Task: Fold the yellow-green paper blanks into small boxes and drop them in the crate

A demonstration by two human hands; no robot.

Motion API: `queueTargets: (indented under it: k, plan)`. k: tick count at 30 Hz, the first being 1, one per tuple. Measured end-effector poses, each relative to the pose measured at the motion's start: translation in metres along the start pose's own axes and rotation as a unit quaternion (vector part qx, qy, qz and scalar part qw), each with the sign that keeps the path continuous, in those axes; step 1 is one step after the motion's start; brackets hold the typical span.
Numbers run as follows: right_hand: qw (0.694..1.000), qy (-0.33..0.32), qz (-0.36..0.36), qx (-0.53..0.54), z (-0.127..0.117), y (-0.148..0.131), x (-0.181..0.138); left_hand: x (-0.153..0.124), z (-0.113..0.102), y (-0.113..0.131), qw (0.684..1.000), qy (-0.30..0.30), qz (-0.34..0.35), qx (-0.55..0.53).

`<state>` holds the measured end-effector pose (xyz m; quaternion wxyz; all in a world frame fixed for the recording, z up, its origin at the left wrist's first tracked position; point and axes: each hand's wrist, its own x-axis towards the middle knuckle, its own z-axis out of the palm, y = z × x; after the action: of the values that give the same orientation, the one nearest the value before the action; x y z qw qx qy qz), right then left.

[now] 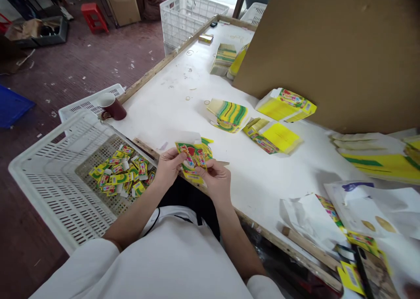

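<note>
Beside your left forearm stands a white plastic basket (54, 176), its slotted floor partly covered by a loose heap of small yellow-green boxes (121, 170), some with white flaps sticking out. To its right, in front of you at the table's wooden edge, your left hand (169, 165) pinches one side of a printed yellow-green carton (189, 154), thumb on its face. Your right hand (216, 176) grips the other side, fingers closed in on it; you have it between both hands, a white flap rising at the top. Whether it is one piece or several, you cannot tell.

Beyond, on the white table (164, 97), lie a fanned stack (232, 114) of cartons and two more bundles, one upper (285, 104), one lower (275, 137). A maroon mug (116, 108) stands at the left edge. Farther off are a tall white crate (177, 21) and, across the floor, a grey bin (51, 36) holding brown and dark things.
</note>
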<state>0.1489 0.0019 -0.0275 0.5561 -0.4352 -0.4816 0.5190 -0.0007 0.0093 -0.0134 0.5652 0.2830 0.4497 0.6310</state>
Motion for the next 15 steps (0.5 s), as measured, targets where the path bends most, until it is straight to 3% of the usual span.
queueTargets:
  k: [2,4,6,8,9,11,13,15]
  plan:
    - [0.982,0.024,-0.121,-0.139,-0.007,-0.004,0.001,0.002,-0.011,0.016,0.995,-0.035,0.067,0.063]
    - [0.926,0.035,-0.247,-0.284,-0.014,-0.009,0.002,0.003,-0.021,0.037,0.969,-0.086,0.158,0.169]
    - [0.865,0.017,-0.335,-0.373,-0.018,-0.013,0.002,0.001,-0.025,0.055,0.912,-0.161,0.189,0.327]
    - [0.838,-0.023,-0.371,-0.400,-0.020,-0.015,0.001,-0.004,-0.022,0.062,0.837,-0.241,0.149,0.468]
    - [0.841,-0.036,-0.369,-0.395,-0.020,-0.015,0.002,-0.007,-0.018,0.061,0.808,-0.267,0.120,0.511]
    - [0.880,-0.026,-0.320,-0.350,-0.021,-0.012,0.002,-0.013,-0.010,0.051,0.785,-0.274,0.089,0.549]
    - [0.940,-0.006,-0.222,-0.260,-0.022,-0.006,0.003,-0.018,-0.004,0.036,0.787,-0.241,0.104,0.559]
    - [0.987,-0.030,-0.084,-0.132,-0.019,0.000,0.002,-0.021,-0.001,0.023,0.784,-0.219,0.149,0.561]
